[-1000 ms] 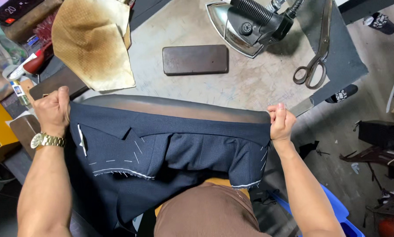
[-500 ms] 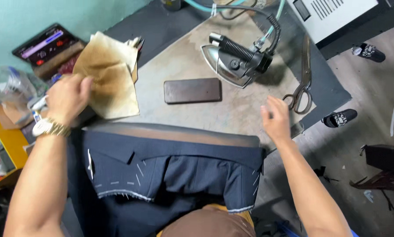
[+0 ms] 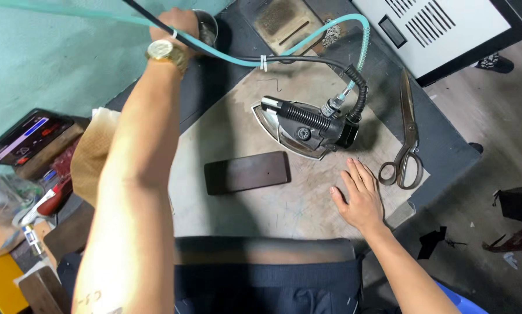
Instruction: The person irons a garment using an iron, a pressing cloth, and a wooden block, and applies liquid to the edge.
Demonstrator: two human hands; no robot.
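- Our left hand point(image 3: 176, 26) closes around a round metal cup point(image 3: 207, 26); it looks rigid, smooth, best gripped around its side.
- Our right hand point(image 3: 358, 195) lies spread flat, holding nothing, near the iron point(image 3: 307, 125).

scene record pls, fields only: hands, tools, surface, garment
left hand: stretched to the far edge of the table, on a round dark metal object
right hand: flat on the table, fingers spread, holding nothing
iron: upright on its soleplate, just beyond the right hand
scissors: closed, right of the iron
dark block: flat, mid-table
garment: dark, at the near edge
table: worn, stained padded top
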